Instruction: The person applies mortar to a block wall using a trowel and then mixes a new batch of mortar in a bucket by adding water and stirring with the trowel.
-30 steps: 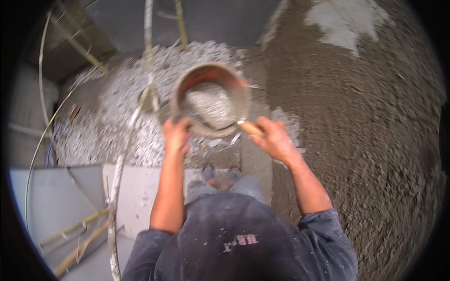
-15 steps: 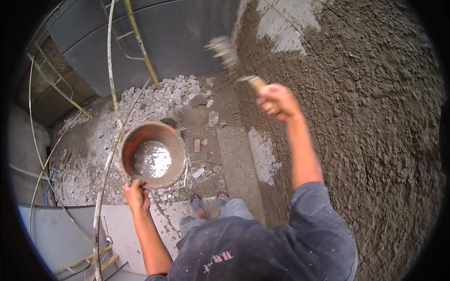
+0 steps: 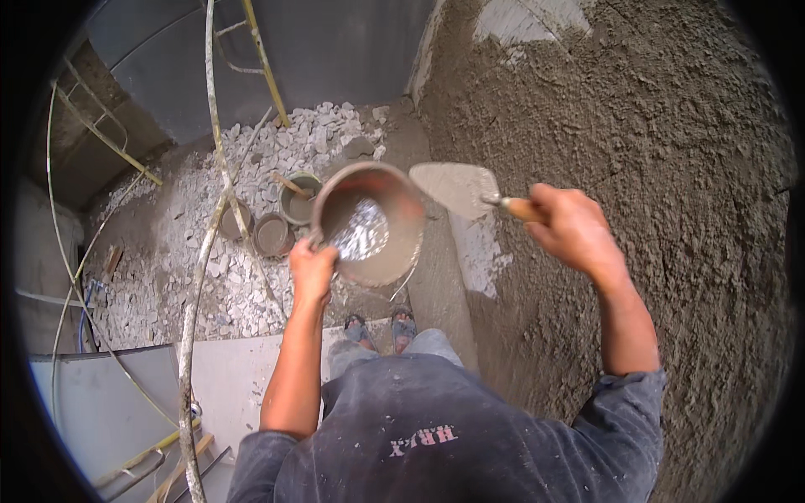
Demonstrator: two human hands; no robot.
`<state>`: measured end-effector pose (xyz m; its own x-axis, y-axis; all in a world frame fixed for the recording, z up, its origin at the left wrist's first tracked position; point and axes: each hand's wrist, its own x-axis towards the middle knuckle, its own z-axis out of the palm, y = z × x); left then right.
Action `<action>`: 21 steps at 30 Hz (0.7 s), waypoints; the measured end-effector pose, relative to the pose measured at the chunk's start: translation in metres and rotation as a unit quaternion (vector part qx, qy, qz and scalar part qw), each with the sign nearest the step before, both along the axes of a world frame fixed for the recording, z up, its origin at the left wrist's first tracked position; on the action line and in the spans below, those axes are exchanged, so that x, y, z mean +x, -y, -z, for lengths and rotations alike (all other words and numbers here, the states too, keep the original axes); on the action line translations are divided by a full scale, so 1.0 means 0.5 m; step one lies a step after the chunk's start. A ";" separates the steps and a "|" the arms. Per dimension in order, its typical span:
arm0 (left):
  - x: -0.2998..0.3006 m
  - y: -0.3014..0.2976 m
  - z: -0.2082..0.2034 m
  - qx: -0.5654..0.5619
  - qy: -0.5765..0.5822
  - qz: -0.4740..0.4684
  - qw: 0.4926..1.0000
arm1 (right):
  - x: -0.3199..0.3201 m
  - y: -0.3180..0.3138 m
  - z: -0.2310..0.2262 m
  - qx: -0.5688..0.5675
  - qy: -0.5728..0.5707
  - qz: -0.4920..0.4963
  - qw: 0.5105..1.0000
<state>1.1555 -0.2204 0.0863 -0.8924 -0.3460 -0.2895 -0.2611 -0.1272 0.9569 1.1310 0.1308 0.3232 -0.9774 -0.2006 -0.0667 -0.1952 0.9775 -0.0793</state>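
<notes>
My left hand (image 3: 314, 270) grips the rim of a mortar-smeared bucket (image 3: 401, 189), fingers closed over its near left edge. Wet grey slurry (image 3: 362, 233) shines in the bottom of the tilted bucket. In my right hand (image 3: 570, 222) is a brick trowel (image 3: 457, 186), held by its wooden handle. Its pointed blade, coated in grey mortar, lies level beside the bucket's right rim; whether the two touch I cannot tell. Right of the trowel rises a wall covered in rough wet mortar (image 3: 654, 168), with a pale bare patch (image 3: 537, 18) near the top.
Broken white rubble (image 3: 323, 130) covers the ground ahead and left. Smaller buckets (image 3: 272, 235) stand on it, one holding a stick (image 3: 292, 186). Whitish poles (image 3: 194, 310) cross in front at the left. A yellow ladder-like frame (image 3: 267, 63) leans at the back. My sandalled feet (image 3: 402, 327) are below.
The bucket has come up and right toward the wall with my left hand. My right hand has drawn back from its blurred swing, bringing the trowel down beside the bucket. Smaller buckets now show.
</notes>
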 end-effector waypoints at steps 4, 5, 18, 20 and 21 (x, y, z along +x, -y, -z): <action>-0.045 -0.049 -0.075 -0.081 -0.033 0.118 0.989 | -0.028 0.073 0.110 0.153 -0.082 -0.162 0.971; -0.049 -0.051 -0.082 -0.091 -0.057 0.129 0.986 | -0.042 0.096 0.116 0.170 -0.045 -0.174 0.969; -0.047 0.046 -0.034 0.062 -0.072 0.060 0.994 | 0.052 0.187 0.418 -0.372 0.099 0.007 0.923; -0.054 0.088 -0.006 0.047 -0.027 0.026 0.998 | 0.041 0.233 0.399 -0.375 0.101 0.006 0.921; -0.059 0.096 -0.045 0.087 0.000 0.022 0.996 | 0.035 0.244 0.381 -0.370 0.099 0.017 0.924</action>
<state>1.1262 -0.2686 0.1087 -0.9055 -0.2517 -0.3416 -0.2702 -0.2787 0.9216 1.1484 0.0090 0.1325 -0.9675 -0.2317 -0.1017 -0.0753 0.6475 -0.7584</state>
